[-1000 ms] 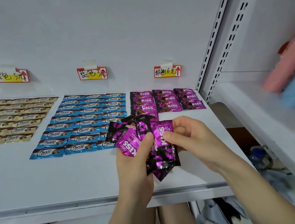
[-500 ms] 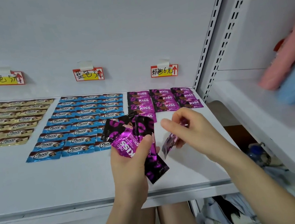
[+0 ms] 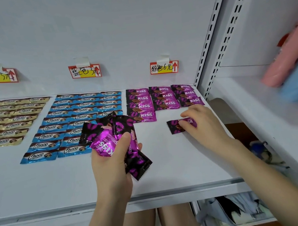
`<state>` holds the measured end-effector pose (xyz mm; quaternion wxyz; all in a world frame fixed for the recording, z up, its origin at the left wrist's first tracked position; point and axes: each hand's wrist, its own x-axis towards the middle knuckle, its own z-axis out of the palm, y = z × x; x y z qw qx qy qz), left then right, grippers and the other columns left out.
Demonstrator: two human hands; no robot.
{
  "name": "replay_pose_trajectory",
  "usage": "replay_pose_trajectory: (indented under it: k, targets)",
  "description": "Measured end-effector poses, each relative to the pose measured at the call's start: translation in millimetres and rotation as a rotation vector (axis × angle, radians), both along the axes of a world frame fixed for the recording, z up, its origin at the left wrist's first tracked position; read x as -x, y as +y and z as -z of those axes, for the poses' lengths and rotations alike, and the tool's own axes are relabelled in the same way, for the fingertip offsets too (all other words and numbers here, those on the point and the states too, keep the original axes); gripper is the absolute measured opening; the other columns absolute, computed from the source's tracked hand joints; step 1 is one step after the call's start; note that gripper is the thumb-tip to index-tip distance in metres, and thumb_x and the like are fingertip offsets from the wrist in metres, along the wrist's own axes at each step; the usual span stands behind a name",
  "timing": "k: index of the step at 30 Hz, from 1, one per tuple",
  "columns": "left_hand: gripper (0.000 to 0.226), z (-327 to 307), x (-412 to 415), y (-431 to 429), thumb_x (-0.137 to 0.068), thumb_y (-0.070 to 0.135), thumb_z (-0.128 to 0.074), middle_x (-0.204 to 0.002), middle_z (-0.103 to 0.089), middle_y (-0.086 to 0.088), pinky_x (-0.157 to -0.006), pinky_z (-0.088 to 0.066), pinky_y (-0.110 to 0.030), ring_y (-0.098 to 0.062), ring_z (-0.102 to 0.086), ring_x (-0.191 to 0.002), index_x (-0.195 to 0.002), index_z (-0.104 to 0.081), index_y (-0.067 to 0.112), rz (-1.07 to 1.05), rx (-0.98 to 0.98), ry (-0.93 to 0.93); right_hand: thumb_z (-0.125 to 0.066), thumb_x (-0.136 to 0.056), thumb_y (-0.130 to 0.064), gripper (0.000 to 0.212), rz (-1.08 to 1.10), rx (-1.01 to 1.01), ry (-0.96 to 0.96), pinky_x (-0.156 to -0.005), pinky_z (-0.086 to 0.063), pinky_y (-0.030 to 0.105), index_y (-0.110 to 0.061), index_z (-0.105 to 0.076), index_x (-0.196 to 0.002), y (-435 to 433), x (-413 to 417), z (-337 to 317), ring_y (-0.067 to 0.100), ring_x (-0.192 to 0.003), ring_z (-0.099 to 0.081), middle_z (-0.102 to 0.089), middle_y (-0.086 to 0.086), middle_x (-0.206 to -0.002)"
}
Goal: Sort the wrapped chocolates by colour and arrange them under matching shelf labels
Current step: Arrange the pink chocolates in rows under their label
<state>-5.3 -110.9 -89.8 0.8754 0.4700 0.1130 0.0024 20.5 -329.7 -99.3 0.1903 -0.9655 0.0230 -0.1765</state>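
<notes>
Holding a purple bunch (image 3: 115,135) in curled fingers, your left hand (image 3: 112,168) is above the shelf (image 3: 39,185), near the blue rows (image 3: 80,118). Your right hand (image 3: 203,124) pinches one purple chocolate (image 3: 174,127) lying on the shelf, in front of the purple rows (image 3: 163,97).

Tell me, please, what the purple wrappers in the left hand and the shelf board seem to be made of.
The purple wrappers gripped by the left hand look like metallised plastic film, glossy: bright glints, sharp creases, crimped ends. The shelf looks like painted sheet metal, smooth satin white, with a folded front lip; paint could hide another material.
</notes>
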Motion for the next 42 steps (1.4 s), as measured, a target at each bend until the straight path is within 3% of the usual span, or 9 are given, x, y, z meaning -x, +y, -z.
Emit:
replay_pose_trajectory:
  k: [5, 15, 22, 27, 42]
  targets:
    - [0.040, 1, -3, -2, -0.081, 0.009, -0.066, -0.103, -0.070, -0.012, -0.059, -0.058, -0.030, -0.023, -0.071, -0.075, -0.120, -0.056, 0.011, 0.012, -0.003, 0.017, -0.049, -0.094, -0.027, 0.029, -0.162, 0.071, 0.074, -0.082, -0.029, 0.021, -0.012, -0.062, -0.114, 16, 15, 13, 0.020, -0.113, -0.042, -0.055, 0.003, -0.119]
    - [0.042, 3, -9, -3, -0.082, 0.008, -0.065, -0.106, -0.069, -0.010, -0.068, -0.060, -0.036, -0.026, -0.071, -0.082, -0.122, -0.055, 0.013, 0.000, -0.005, 0.036, -0.039, -0.098, -0.026, 0.037, -0.169, 0.105, 0.168, -0.096, -0.022, 0.024, -0.011, -0.049, -0.130, 18, -23, 12, 0.024, -0.125, -0.033, -0.046, 0.006, -0.133]
    - [0.026, 8, -10, -1, -0.081, 0.007, -0.065, -0.091, -0.073, -0.001, -0.063, -0.059, -0.033, -0.024, -0.071, -0.079, -0.103, -0.060, 0.021, -0.002, -0.004, 0.037, -0.040, -0.098, -0.025, 0.042, -0.120, 0.114, 0.082, -0.108, -0.020, 0.029, -0.008, -0.043, -0.136, 22, -21, 19, 0.024, -0.133, -0.028, -0.039, 0.010, -0.142]
    - [0.028, 8, -9, -1, -0.082, 0.007, -0.064, -0.091, -0.073, -0.001, -0.064, -0.060, -0.033, -0.022, -0.071, -0.079, -0.107, -0.059, 0.019, -0.004, -0.011, 0.024, -0.043, -0.096, -0.023, 0.037, -0.107, 0.077, 0.055, -0.101, -0.025, 0.027, -0.006, -0.052, -0.128, 21, -22, 23, 0.024, -0.127, -0.033, -0.047, 0.009, -0.135]
    - [0.036, 7, -6, 0, -0.082, 0.009, -0.064, -0.104, -0.070, -0.010, -0.067, -0.060, -0.035, -0.022, -0.071, -0.078, -0.117, -0.057, 0.013, 0.011, 0.028, 0.038, -0.038, -0.098, -0.025, 0.038, -0.126, 0.074, 0.072, -0.105, -0.026, 0.030, -0.012, -0.048, -0.133, 20, -24, 28, 0.022, -0.132, -0.028, -0.041, 0.007, -0.141]
